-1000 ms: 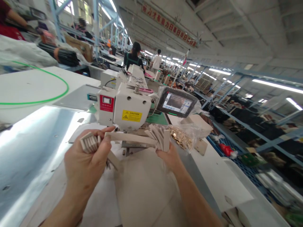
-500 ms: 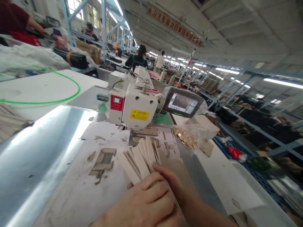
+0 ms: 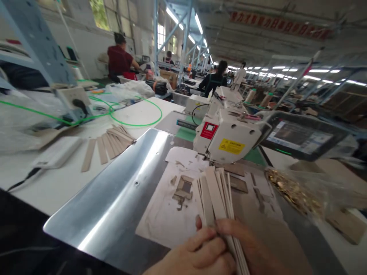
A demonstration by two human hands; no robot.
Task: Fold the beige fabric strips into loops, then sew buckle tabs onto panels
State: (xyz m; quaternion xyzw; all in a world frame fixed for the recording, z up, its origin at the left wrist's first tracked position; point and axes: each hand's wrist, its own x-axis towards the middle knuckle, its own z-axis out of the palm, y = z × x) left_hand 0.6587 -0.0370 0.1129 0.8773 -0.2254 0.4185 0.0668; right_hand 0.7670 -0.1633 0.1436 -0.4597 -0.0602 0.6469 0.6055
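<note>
A bundle of long beige strips [image 3: 216,194], likely leather or card, stands upright at the bottom centre, fanned at its top end. My left hand [image 3: 200,254] grips its lower part from the left, and my right hand [image 3: 252,244] closes on it from the right. The hands overlap, hiding the lower part of the strips. Behind the bundle is a stained paper-covered sewing template [image 3: 169,206] with a rectangular cut-out. The head of an industrial sewing machine [image 3: 226,139] stands just beyond it, apart from the strips.
A polished metal plate [image 3: 114,183] lies to the left. Further left, several loose strips [image 3: 110,143] lie on a white table [image 3: 137,118] near a green hose [image 3: 137,124]. On the right are a touchscreen [image 3: 304,137] and a plastic bag of gold-coloured hardware [image 3: 292,191]. Co-workers sit further along the line.
The strips, held as two raised bunches a second ago, now form one upright bundle low in both hands. The view has swung left, bringing the loose strips on the table into sight.
</note>
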